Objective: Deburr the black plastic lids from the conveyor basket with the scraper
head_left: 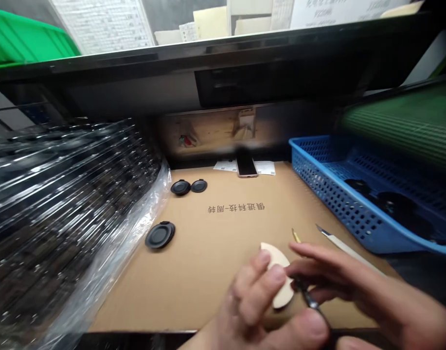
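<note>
From my remote seat I see the left hand (254, 296) curled narrowly around a smooth, cream, half-moon piece (281, 272), its material unclear, holding it up over the front of the brown cardboard-covered counter (193, 287). The right hand (357, 277) pinches a slim dark tool with a metal tip (310, 300), which sits right beside the piece's lower edge. I read this as a deliberate arrangement: the left fingers seem to steady the piece so that the tool can work close against it. Just beyond lie a slender gold-tipped tool (296, 236) and a long white-handled craft knife (341, 248), conveniently near the right hand. A blue perforated plastic basket (328, 204) holds round black discs (386, 204), while three matching black discs (160, 235) rest apart on the cardboard.
</note>
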Demonstrator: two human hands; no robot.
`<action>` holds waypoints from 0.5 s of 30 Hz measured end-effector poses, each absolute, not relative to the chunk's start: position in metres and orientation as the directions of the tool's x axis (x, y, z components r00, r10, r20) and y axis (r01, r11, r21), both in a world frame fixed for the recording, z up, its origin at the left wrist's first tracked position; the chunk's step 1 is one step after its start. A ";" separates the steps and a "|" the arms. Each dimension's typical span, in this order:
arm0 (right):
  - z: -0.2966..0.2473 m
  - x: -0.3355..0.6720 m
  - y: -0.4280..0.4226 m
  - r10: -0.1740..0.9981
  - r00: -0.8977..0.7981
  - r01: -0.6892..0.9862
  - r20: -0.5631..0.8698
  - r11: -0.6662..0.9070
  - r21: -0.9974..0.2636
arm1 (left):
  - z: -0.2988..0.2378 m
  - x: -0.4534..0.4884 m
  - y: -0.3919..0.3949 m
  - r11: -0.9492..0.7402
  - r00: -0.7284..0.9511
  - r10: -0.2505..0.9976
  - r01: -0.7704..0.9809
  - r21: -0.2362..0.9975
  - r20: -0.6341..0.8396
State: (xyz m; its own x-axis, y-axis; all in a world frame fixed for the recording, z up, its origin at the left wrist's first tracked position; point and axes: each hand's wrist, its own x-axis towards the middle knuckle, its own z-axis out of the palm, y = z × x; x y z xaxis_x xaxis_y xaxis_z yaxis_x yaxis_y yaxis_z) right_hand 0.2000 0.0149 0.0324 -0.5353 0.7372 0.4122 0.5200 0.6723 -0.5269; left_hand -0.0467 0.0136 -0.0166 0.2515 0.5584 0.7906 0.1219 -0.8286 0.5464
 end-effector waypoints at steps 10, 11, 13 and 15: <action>-0.044 0.168 0.012 0.606 -0.631 0.694 0.485 0.720 0.004 | -0.007 -0.044 0.019 0.151 0.070 0.987 -0.699 0.699 -0.143; -0.051 0.169 0.006 0.582 -0.660 0.674 0.475 0.738 0.034 | -0.006 -0.045 0.021 0.192 0.103 0.980 -0.739 0.646 -0.173; -0.059 0.175 -0.006 0.555 -0.677 0.640 0.484 0.769 0.013 | -0.006 -0.046 0.023 0.267 0.181 0.962 -0.772 0.576 -0.203; -0.056 0.182 -0.018 0.566 -0.644 0.604 0.515 0.789 -0.113 | -0.007 -0.044 0.022 0.327 0.241 0.944 -0.771 0.546 -0.226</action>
State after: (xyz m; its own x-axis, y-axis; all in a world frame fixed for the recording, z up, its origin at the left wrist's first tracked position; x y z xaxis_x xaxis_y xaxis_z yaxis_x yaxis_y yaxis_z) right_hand 0.1821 -0.0183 -0.0563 -0.6436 0.5659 0.5153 0.6035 0.7893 -0.1129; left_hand -0.0443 0.0223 -0.0072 0.2408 0.9440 -0.2257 -0.7709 0.3273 0.5464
